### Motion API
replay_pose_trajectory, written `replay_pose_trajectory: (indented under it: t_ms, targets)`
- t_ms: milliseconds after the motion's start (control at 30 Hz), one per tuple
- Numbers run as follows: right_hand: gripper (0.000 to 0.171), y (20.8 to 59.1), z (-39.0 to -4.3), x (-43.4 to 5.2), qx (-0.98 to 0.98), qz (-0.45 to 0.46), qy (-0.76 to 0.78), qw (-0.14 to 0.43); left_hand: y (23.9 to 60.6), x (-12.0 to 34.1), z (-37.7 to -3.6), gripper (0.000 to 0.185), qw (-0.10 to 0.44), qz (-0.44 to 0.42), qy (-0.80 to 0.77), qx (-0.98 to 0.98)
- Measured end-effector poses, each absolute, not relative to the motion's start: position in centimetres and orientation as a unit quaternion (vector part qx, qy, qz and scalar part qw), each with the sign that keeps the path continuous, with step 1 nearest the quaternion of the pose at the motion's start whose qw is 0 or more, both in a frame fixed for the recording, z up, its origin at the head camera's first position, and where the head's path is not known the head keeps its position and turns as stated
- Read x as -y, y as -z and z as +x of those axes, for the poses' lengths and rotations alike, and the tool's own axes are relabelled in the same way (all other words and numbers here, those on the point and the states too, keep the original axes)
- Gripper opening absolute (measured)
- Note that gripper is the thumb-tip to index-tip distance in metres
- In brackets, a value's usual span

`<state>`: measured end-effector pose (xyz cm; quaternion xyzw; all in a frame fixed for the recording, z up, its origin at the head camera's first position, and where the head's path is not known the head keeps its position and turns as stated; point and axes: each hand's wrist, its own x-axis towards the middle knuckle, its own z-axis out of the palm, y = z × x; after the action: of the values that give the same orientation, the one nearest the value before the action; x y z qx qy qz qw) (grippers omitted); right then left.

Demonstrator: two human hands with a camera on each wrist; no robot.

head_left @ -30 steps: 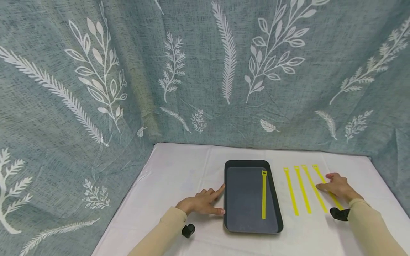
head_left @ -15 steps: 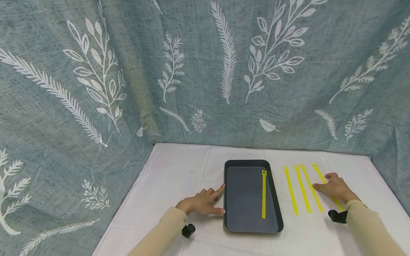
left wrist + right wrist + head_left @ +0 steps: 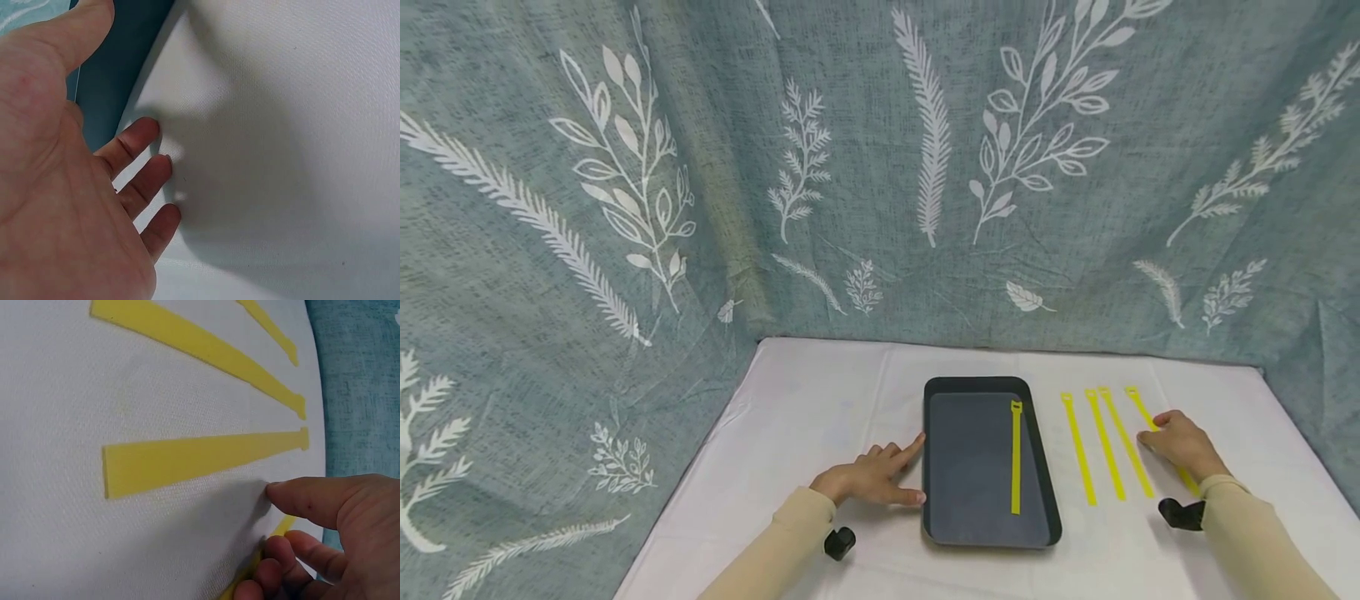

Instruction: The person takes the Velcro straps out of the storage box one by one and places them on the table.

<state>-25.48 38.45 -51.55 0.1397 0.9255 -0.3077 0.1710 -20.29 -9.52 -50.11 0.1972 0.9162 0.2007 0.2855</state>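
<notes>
Long beige sleeves (image 3: 790,533) cover both arms, with black wrist cameras (image 3: 839,542).

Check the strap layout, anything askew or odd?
Mostly tidy. Four yellow straps lie on the cloth; the two middle ones converge at their far ends. The right hand covers the rightmost strap. One strap lies straight in the tray.

Rightmost yellow strap (image 3: 1144,414) partly covered by the right hand (image 3: 1180,446), whether fingers pinch it unclear, left hand (image 3: 69,206) cropped by the wrist view's edge, black tray (image 3: 119,69) only a sliver.
</notes>
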Motion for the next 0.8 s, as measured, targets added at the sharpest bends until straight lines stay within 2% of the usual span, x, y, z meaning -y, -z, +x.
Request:
replay_pose_trajectory:
  t_ms: [433, 800]
  targets:
    - [0.041, 51.54, -25.47, -38.67, -0.937, 0.129, 0.297, 0.133, 50.3, 9.63, -20.13, 0.094, 0.277, 0.198, -0.198, -0.919]
    - [0.047, 51.55, -25.36, -38.02, -0.951, 0.152, 0.253, 0.092, 50.32, 9.6, -20.06, 0.094, 0.283, 0.187, -0.208, -0.917]
